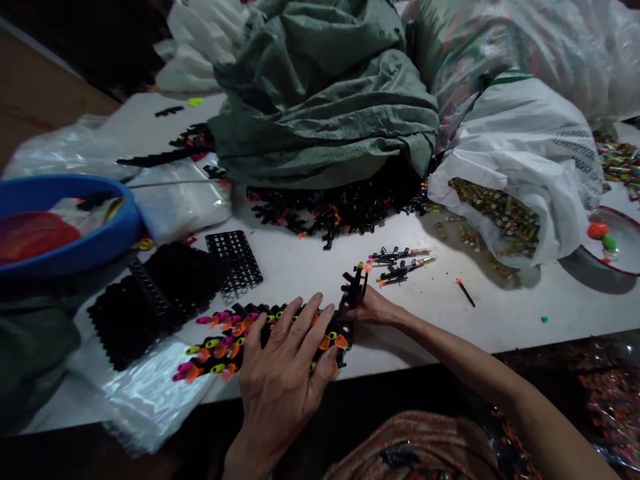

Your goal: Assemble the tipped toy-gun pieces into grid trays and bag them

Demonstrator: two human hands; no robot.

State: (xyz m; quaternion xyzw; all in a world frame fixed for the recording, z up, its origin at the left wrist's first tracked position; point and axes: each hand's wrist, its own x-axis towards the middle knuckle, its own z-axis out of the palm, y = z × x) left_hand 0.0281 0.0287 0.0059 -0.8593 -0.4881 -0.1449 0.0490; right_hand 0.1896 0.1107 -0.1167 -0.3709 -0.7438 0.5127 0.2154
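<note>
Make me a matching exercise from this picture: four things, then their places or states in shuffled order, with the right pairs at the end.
1. left hand
2. right hand
3. tub
4. white sack

A. open, with small coloured tubes inside
B. spread over rows of toys
C. blue, at the picture's left edge
D. holding a black toy gun

Pairs: 1-B, 2-D, 3-C, 4-A

The left hand point(285, 367) lies palm down, its fingers point(306, 321) spread, slightly bent and pointing away from the body, the thumb angled out rightward; the left wrist point(256, 443) rises from the bottom edge. The bare right forearm point(480, 364) slants in from the lower right, ending in the right hand point(371, 307), turned leftward, its fingertips mostly hidden.
</note>
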